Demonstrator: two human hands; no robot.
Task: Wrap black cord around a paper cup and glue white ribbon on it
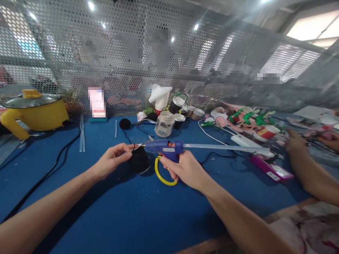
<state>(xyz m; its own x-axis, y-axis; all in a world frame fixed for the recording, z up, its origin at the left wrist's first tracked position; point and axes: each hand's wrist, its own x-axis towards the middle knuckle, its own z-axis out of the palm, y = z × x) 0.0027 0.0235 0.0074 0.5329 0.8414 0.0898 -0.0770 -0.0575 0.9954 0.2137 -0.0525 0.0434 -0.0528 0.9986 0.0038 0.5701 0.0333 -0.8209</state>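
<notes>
My left hand [118, 158] pinches the rim of a small cup wrapped in black yarn [139, 161], which is tilted just above or on the blue table. A strand of black yarn [127, 137] runs from the cup's rim back to a black yarn ball [125, 123]. My right hand [185, 169] grips a blue hot glue gun [165, 150], its nozzle at the cup's rim. A long clear glue stick [212, 146] sticks out of the gun's rear. Below the gun, a yellow loop [166, 182] curves by my right fingers; its kind is unclear.
Behind the gun stand a clear jar [164, 124] and several small cups. A yellow electric pot [45, 113] and its cord are on the left, near loose glue sticks [82, 135]. A purple box [271, 169] and a co-worker's arm [307, 169] are on the right. A perforated metal screen [119, 63] stands behind.
</notes>
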